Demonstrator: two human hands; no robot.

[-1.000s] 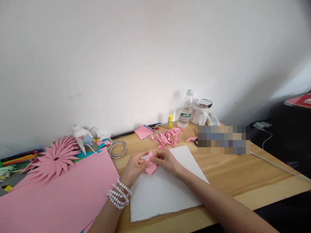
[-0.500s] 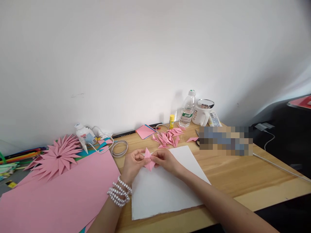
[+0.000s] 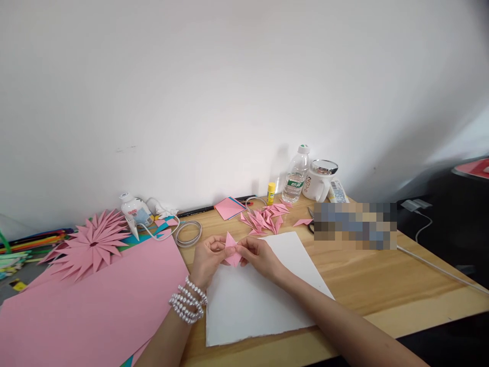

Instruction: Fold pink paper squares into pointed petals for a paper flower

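A small piece of folded pink paper (image 3: 230,240), diamond-shaped with one point upward, is held between my two hands. My left hand (image 3: 209,256) pinches its left side, thumb across the front; pearl-like bracelets circle that wrist. On the right side, the thumb and fingers of my right hand (image 3: 257,255) grip the same paper. Both hands are over the far part of a white board (image 3: 263,300) lying on the wooden table. Just beyond them is a pile of folded pink paper pieces (image 3: 263,218). The fingers partly hide the held paper.
Left lie a pink sheet (image 3: 99,311) and a pink paper pinwheel shape (image 3: 91,244). Along the wall stand a white bottle (image 3: 133,209), a yellow glue stick (image 3: 271,193), a water bottle (image 3: 296,176) and a white mug (image 3: 319,186). A tape roll (image 3: 188,233) lies near my left hand.
Both hands keep their pinch on the folded pink paper, which has tilted slightly. The whole view has shifted a little.
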